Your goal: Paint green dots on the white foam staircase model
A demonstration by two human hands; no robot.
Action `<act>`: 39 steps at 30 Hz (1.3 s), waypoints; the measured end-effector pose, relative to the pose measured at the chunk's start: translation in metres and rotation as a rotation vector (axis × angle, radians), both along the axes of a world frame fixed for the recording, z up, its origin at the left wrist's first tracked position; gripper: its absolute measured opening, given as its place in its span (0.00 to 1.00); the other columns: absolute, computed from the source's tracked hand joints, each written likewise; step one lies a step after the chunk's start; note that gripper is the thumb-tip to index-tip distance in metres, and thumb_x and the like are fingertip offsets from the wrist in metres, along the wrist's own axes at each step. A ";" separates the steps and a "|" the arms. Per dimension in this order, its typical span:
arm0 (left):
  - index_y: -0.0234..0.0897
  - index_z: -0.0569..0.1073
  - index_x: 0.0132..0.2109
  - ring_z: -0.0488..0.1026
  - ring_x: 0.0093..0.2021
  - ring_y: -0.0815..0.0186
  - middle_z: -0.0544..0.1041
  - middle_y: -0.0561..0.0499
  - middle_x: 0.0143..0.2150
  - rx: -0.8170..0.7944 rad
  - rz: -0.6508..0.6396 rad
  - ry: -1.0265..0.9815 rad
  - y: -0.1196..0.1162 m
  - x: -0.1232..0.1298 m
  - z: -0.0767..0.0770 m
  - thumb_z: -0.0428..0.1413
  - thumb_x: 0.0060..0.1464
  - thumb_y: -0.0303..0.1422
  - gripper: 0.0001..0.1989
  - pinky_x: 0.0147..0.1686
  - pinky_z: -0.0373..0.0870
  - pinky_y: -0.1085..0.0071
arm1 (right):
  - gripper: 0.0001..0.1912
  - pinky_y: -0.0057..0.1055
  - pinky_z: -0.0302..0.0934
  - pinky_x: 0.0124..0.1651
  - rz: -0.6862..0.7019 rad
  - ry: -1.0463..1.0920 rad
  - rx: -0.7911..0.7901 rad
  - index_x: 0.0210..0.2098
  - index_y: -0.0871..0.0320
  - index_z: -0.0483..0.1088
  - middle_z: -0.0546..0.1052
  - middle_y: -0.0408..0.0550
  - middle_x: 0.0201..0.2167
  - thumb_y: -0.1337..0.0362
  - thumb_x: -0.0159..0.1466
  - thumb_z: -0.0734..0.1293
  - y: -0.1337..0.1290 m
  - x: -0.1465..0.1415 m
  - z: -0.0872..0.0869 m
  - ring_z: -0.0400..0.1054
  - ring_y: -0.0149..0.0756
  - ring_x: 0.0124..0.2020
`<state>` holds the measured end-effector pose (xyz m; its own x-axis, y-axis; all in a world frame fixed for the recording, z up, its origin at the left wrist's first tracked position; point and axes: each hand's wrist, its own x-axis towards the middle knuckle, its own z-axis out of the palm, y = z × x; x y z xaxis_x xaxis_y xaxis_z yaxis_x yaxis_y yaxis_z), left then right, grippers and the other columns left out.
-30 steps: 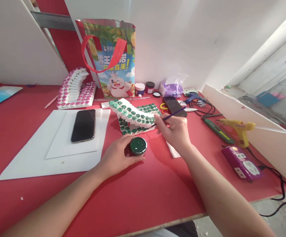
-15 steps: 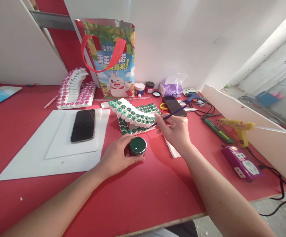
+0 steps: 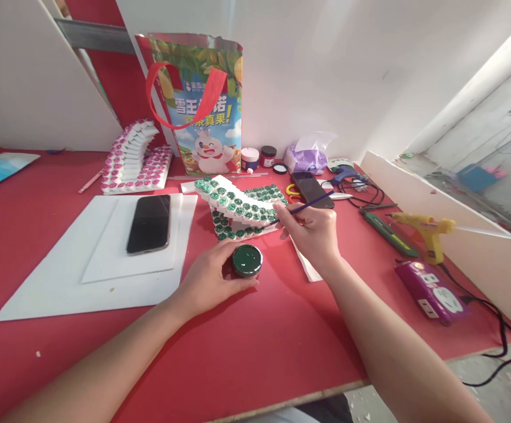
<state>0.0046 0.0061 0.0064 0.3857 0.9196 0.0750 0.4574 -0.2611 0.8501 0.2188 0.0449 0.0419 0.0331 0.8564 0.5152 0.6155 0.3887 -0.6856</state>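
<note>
My left hand (image 3: 211, 276) is wrapped round a small round jar of dark green paint (image 3: 247, 260) on the red table. In my right hand (image 3: 311, 232) is a thin dark blue paintbrush (image 3: 312, 201), pinched between thumb and fingers. The brush's tip points left, at the lower right part of a curved white piece (image 3: 238, 205) covered with rows of green rosettes. Whether the tip touches it, I cannot tell. Under my right wrist lies a white strip (image 3: 307, 261).
White sheets (image 3: 83, 235) with a black phone (image 3: 148, 224) lie left. Behind stand a pink-dotted piece (image 3: 125, 161), a printed bag (image 3: 207, 111), paint jars (image 3: 249, 158) and purple tissues (image 3: 306, 158). To the right are a yellow glue gun (image 3: 429, 232) and a purple power block (image 3: 432, 292).
Hardly anything differs. The brush in my right hand has tilted very slightly, and the left hand keeps its hold on the jar.
</note>
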 end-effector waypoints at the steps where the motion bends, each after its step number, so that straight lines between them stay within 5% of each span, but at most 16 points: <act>1: 0.43 0.75 0.52 0.76 0.53 0.51 0.77 0.47 0.54 -0.001 0.002 0.001 0.000 0.000 0.000 0.68 0.49 0.46 0.25 0.48 0.74 0.63 | 0.23 0.27 0.59 0.23 0.003 0.003 -0.006 0.19 0.57 0.75 0.75 0.43 0.13 0.52 0.67 0.69 0.000 0.000 0.000 0.71 0.32 0.17; 12: 0.42 0.74 0.50 0.77 0.49 0.54 0.78 0.48 0.50 0.010 -0.007 0.007 0.001 0.000 0.000 0.67 0.50 0.45 0.23 0.47 0.73 0.63 | 0.23 0.28 0.62 0.22 0.102 0.092 -0.155 0.19 0.57 0.75 0.80 0.46 0.22 0.50 0.64 0.71 0.000 0.002 0.006 0.74 0.34 0.20; 17: 0.43 0.74 0.50 0.77 0.49 0.54 0.78 0.49 0.50 -0.034 -0.013 0.026 0.000 0.001 0.003 0.66 0.50 0.46 0.23 0.46 0.74 0.64 | 0.19 0.29 0.63 0.24 0.063 0.123 -0.211 0.21 0.58 0.77 0.78 0.45 0.18 0.53 0.63 0.73 -0.002 0.002 0.028 0.73 0.33 0.19; 24: 0.42 0.73 0.51 0.77 0.49 0.54 0.78 0.48 0.50 0.001 -0.019 0.016 0.000 0.001 0.003 0.66 0.50 0.46 0.23 0.48 0.74 0.63 | 0.15 0.30 0.68 0.28 0.214 0.143 -0.289 0.23 0.60 0.76 0.81 0.48 0.26 0.57 0.61 0.73 -0.006 0.007 0.058 0.75 0.34 0.23; 31: 0.41 0.75 0.47 0.77 0.45 0.55 0.78 0.47 0.48 0.028 -0.011 0.028 0.000 0.001 0.001 0.65 0.50 0.47 0.22 0.43 0.75 0.63 | 0.16 0.30 0.65 0.20 0.132 0.588 -0.205 0.29 0.57 0.70 0.78 0.43 0.19 0.52 0.58 0.74 -0.017 0.008 0.025 0.68 0.32 0.14; 39: 0.42 0.74 0.51 0.75 0.54 0.52 0.78 0.46 0.53 0.024 -0.007 0.018 0.000 0.001 0.001 0.66 0.51 0.48 0.24 0.52 0.73 0.60 | 0.19 0.30 0.65 0.21 0.190 0.664 -0.159 0.29 0.55 0.66 0.77 0.41 0.18 0.49 0.61 0.74 -0.015 0.018 0.012 0.70 0.33 0.14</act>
<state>0.0057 0.0058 0.0070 0.3940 0.9147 0.0901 0.4705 -0.2849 0.8352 0.2373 0.0301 0.0538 0.1400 0.9416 0.3064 -0.0204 0.3121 -0.9498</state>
